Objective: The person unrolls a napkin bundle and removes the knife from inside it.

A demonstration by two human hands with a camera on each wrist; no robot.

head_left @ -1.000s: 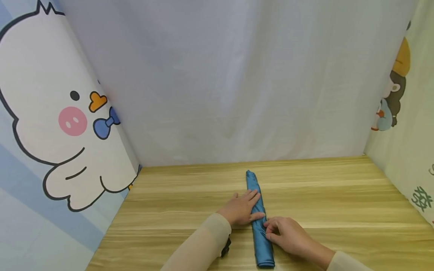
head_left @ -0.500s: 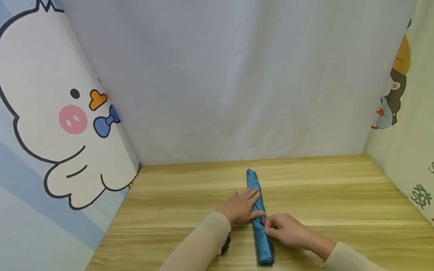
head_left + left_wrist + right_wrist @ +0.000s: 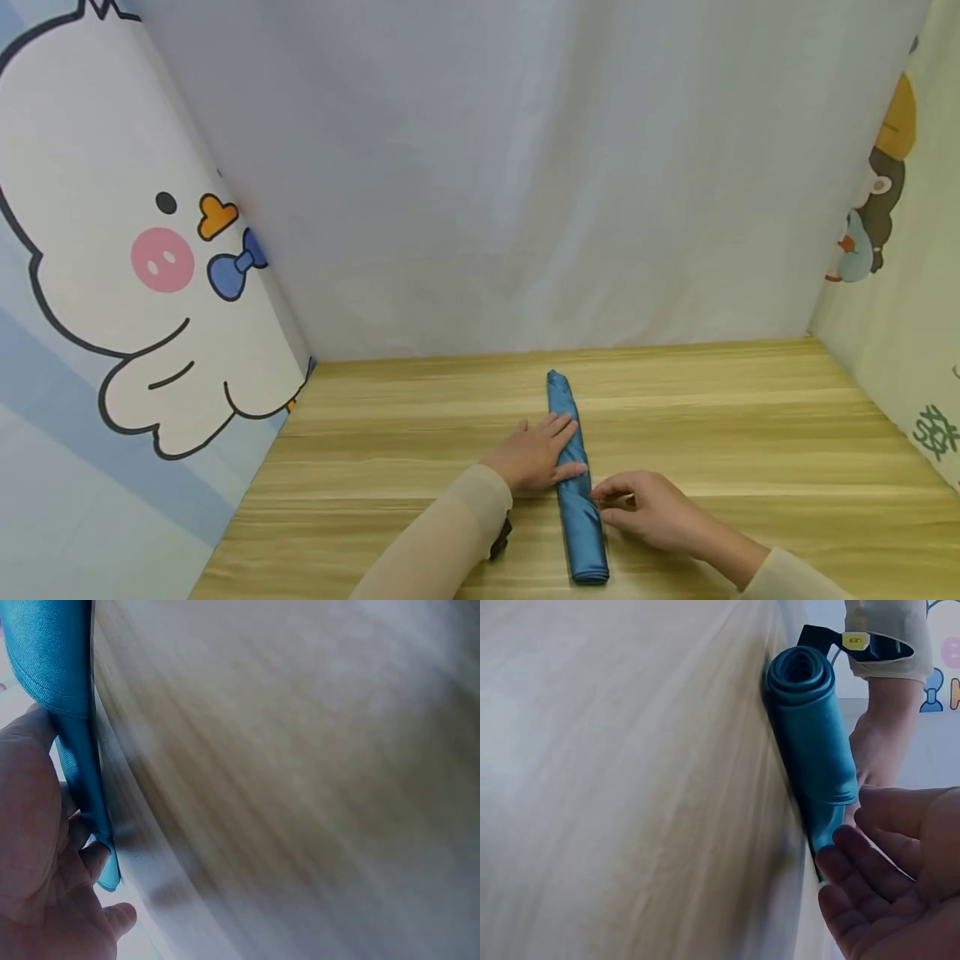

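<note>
A shiny blue cloth, rolled into a long tube, lies lengthwise on the wooden table. Its near end shows spiral layers in the right wrist view, and the far end narrows. My left hand rests across the middle of the roll, fingers extended over it and the thumb nearer to me. Right of the roll is my right hand, its fingers bent loosely with a gap between thumb and forefinger. Those fingertips lie at the roll's right side; whether they touch it I cannot tell. The right wrist view shows nothing pinched in them.
The wooden table extends to both sides of the roll. A pale curtain hangs along its back edge. Cartoon-printed cloth lines the left, and another printed sheet stands on the right. A black strap circles my left wrist.
My right hand has drawn slightly to the right, and its thumb and forefinger have parted from the roll's edge. The left hand keeps its place on the cloth.
</note>
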